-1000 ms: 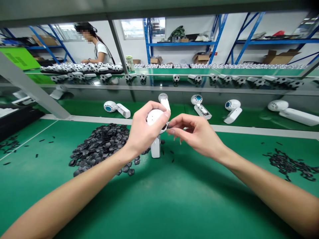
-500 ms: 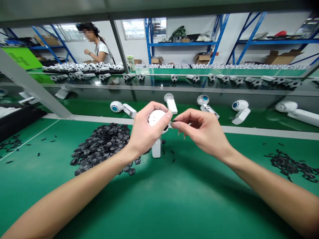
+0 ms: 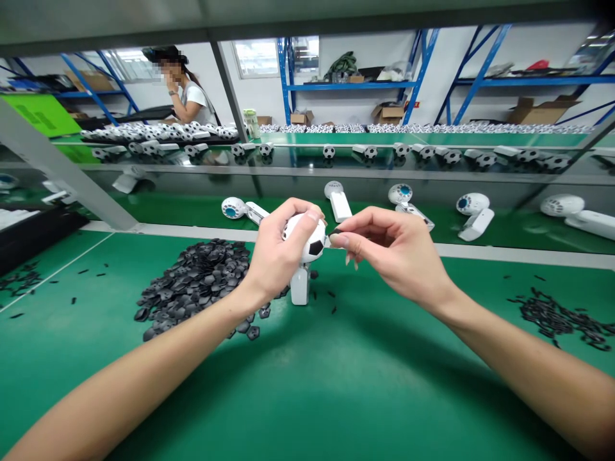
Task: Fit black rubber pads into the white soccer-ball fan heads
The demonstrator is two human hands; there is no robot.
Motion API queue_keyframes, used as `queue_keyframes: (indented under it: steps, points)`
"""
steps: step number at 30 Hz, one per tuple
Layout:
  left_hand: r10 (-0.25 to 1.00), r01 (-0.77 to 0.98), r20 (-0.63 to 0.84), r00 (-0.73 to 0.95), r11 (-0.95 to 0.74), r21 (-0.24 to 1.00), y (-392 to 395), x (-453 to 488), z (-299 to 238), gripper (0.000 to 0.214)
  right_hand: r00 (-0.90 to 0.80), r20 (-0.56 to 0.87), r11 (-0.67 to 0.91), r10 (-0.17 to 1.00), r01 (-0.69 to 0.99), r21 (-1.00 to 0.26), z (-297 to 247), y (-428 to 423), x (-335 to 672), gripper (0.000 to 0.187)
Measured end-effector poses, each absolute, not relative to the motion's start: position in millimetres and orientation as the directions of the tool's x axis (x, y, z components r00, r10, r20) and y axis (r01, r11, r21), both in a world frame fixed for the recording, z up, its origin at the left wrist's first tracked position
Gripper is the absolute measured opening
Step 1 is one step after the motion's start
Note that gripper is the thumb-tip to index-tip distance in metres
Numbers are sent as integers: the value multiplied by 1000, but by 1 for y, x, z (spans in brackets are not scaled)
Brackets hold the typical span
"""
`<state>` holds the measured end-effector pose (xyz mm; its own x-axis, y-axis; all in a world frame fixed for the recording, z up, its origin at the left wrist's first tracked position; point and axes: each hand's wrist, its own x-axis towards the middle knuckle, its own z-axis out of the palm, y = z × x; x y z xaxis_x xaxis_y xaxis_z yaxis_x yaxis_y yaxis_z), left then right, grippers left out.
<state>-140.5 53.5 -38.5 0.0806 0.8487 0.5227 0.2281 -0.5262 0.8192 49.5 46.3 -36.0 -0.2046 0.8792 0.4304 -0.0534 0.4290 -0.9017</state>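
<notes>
Left hand (image 3: 278,253) gripping a football-patterned fan head (image 3: 310,240); right hand (image 3: 391,253) pinching a black patch (image 3: 335,231) between closed fingers (image 3: 340,240).
From the head camera: the white fan handle (image 3: 300,286) is pointing down, long axis nearly upright, just right of the patch pile (image 3: 195,282) on the green surface (image 3: 72,384) (a steady pinch is keeping the patch square to the ball).

White fan head (image 3: 302,230) with black patches (football-style)
</notes>
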Motion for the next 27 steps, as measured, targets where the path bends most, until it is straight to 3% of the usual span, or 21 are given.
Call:
queue_keyframes:
  steps: [6,13,20,27]
  points:
    - [858,230,508,71,-510,829,54,-139,-38,25,-193,435,438,880,-27,-899,-33,44,52,29]
    - [866,232,496,58,-495,837,53,-139,-37,27,-145,607,624,781,151,-767,-27,32,55,18]
    - [882,214,469,52,-468,857,55,-140,-36,27,-190,815,830,547,251,-498,-28,31,59,12]
    - [890,166,453,42,-453,876,58,-140,-39,24,-342,917,922,202,382,-61,-27,37,66,21]
